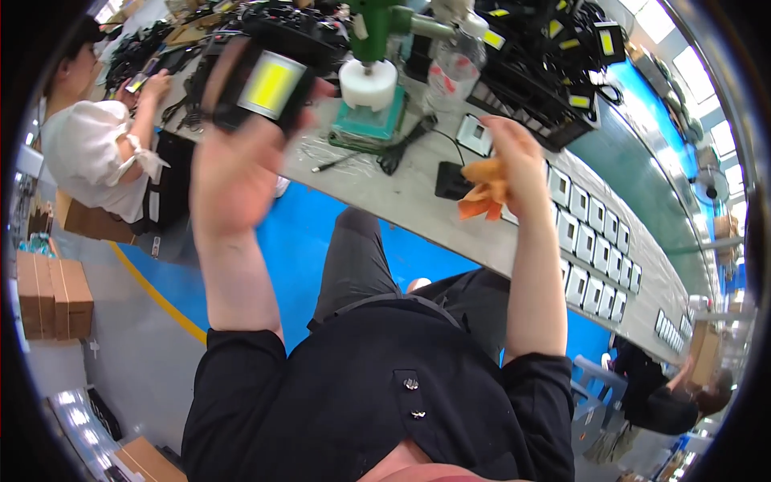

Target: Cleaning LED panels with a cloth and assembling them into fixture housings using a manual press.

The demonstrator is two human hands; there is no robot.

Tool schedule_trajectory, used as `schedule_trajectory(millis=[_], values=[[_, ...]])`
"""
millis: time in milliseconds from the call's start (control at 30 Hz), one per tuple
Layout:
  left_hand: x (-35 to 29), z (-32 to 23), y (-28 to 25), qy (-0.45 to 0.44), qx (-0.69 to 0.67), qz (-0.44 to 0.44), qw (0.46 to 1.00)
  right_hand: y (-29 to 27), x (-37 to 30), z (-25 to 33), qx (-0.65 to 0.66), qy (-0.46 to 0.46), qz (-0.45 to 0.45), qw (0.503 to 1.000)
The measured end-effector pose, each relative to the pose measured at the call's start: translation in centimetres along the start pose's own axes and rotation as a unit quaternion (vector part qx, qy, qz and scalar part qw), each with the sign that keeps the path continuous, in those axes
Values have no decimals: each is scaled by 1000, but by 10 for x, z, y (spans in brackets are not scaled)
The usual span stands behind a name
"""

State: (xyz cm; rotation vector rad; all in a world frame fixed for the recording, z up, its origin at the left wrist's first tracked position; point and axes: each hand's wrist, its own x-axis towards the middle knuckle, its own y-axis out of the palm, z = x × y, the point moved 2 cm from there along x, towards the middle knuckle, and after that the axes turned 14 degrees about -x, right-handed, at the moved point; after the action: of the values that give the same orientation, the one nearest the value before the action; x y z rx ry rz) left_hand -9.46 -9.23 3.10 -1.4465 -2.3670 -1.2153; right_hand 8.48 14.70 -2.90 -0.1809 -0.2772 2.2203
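Observation:
My left hand (241,173), smeared by motion, is raised over the left part of the bench and grips a black work light (273,84) with a yellow panel on its face. Its fingers curl round the light's edges. On the right, my right hand (518,157) is closed on a crumpled orange cloth (484,189). Just beside that hand lies a white square frame (474,135) on the bench. A flat black piece (452,180) rests left of the cloth, and a black cable (395,151) lies between my hands.
A green press (373,32) with a white cylindrical head (368,84) stands over a teal base (369,120). A clear bottle (455,68) is next to it. A black crate (554,120) holds several lights. White frames (596,217) line the right bench. A co-worker (100,145) sits left.

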Motion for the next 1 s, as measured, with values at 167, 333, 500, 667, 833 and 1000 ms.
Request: schedule_trajectory(millis=[167,333,500,667,833,1000], values=[[-34,65,33,-78,-11,45,996,3,-71,78,250,-173,-10,953],[-45,79,69,-103,89,64,989,33,-98,75,-229,-561,-196,771],[-50,80,71,-63,257,114,957,19,-118,65,-249,-502,-152,814],[-52,84,73,-34,276,110,954,0,-128,66,-232,-386,27,892],[-45,94,89,15,235,196,952,-19,-128,65,-188,-385,-95,898],[-53,103,81,-3,254,160,954,-13,-136,55,-292,-388,-15,874]])
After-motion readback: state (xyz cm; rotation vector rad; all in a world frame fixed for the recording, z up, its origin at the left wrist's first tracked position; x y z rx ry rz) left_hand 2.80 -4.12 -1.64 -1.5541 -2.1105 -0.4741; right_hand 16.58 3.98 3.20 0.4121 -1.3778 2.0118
